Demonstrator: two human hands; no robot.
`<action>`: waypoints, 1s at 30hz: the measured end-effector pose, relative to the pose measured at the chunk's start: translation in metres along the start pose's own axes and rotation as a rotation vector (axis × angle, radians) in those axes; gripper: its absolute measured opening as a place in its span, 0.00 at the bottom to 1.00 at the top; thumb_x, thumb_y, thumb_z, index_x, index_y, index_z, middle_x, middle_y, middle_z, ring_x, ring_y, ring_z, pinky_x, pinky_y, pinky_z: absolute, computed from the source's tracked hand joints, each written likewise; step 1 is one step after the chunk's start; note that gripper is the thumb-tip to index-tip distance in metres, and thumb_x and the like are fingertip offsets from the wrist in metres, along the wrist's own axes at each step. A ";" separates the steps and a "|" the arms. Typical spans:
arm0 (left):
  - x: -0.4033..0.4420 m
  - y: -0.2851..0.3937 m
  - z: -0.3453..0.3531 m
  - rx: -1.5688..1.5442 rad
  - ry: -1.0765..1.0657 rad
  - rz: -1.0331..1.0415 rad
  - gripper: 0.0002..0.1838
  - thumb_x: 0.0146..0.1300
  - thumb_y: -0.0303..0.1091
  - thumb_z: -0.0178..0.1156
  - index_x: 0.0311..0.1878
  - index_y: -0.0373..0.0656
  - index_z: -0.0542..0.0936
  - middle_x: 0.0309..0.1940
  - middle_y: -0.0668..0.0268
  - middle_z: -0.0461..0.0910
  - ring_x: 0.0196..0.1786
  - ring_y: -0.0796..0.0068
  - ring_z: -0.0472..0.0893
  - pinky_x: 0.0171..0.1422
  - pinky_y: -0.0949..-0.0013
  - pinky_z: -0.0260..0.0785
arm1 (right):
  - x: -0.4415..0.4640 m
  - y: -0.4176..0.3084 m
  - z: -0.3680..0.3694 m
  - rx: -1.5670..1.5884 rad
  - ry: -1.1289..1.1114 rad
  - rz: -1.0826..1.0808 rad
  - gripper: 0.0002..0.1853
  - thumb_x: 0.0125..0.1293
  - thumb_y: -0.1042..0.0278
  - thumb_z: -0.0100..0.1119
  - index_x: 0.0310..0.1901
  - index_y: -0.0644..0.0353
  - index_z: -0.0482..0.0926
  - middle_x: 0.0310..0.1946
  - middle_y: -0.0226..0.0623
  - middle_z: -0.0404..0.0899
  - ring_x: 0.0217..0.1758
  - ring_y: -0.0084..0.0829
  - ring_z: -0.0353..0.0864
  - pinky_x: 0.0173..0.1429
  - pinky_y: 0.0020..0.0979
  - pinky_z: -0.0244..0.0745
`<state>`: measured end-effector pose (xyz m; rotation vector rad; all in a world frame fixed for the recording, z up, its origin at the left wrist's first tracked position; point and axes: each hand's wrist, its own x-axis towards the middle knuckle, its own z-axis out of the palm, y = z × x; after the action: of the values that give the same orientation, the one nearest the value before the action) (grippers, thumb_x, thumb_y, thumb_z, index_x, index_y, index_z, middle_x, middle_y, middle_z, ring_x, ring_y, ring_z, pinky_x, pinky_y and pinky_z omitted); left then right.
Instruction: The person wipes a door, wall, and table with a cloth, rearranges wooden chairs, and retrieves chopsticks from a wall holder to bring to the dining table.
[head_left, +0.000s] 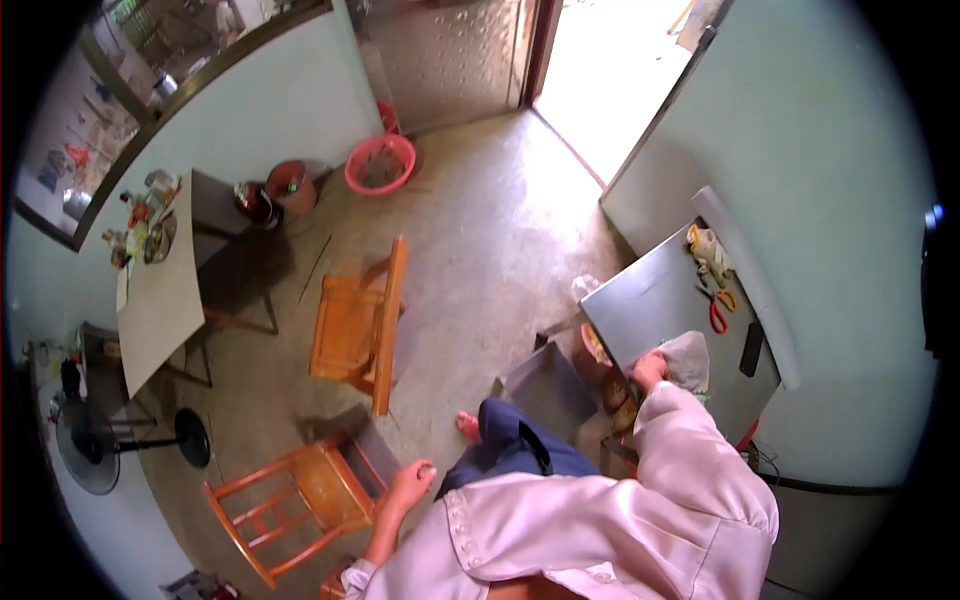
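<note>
My right hand (650, 370) presses on a grey cloth (688, 358) at the near side of a metal-topped table (640, 300); its fingers are closed on the cloth's left edge. Further along the same tabletop lie red-and-yellow handled pliers (718, 311), a pair of work gloves (708, 250) and a dark flat bar (751, 350). My left hand (408, 486) hangs low at my left side, beside a wooden chair (335, 490). Its fingers are curled in, and whatever may be inside them cannot be made out.
Another wooden chair (348, 328) stands mid-floor. A grey bin (548, 385) sits by my legs. On the left are a side table (160, 300) with bottles and a black fan (90, 440). A pink basin (380, 165) lies near the open doorway (610, 80).
</note>
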<state>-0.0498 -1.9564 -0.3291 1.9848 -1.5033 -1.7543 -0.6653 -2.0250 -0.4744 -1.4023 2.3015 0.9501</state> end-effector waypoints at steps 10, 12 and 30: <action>0.020 -0.016 -0.008 0.046 -0.049 0.037 0.16 0.61 0.39 0.58 0.48 0.39 0.77 0.26 0.63 0.82 0.27 0.76 0.81 0.34 0.72 0.72 | -0.011 0.002 -0.007 0.113 -0.049 0.028 0.17 0.57 0.63 0.55 0.44 0.65 0.74 0.42 0.50 0.80 0.47 0.44 0.81 0.48 0.38 0.77; 0.018 -0.019 -0.015 0.112 -0.045 0.011 0.16 0.61 0.40 0.58 0.48 0.40 0.78 0.29 0.63 0.82 0.30 0.77 0.81 0.38 0.73 0.73 | -0.011 0.003 -0.008 0.128 -0.056 0.036 0.17 0.56 0.63 0.55 0.45 0.65 0.74 0.42 0.50 0.80 0.47 0.44 0.81 0.48 0.38 0.77; 0.014 -0.086 -0.030 -0.098 0.126 -0.113 0.16 0.61 0.39 0.58 0.47 0.40 0.75 0.25 0.62 0.79 0.26 0.73 0.79 0.34 0.67 0.72 | -0.022 -0.021 -0.047 0.211 0.063 0.124 0.22 0.55 0.64 0.58 0.48 0.67 0.67 0.43 0.50 0.80 0.46 0.44 0.82 0.48 0.39 0.77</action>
<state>0.0228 -1.9377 -0.3837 2.1245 -1.2666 -1.6726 -0.6323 -2.0475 -0.4354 -1.2324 2.4765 0.6801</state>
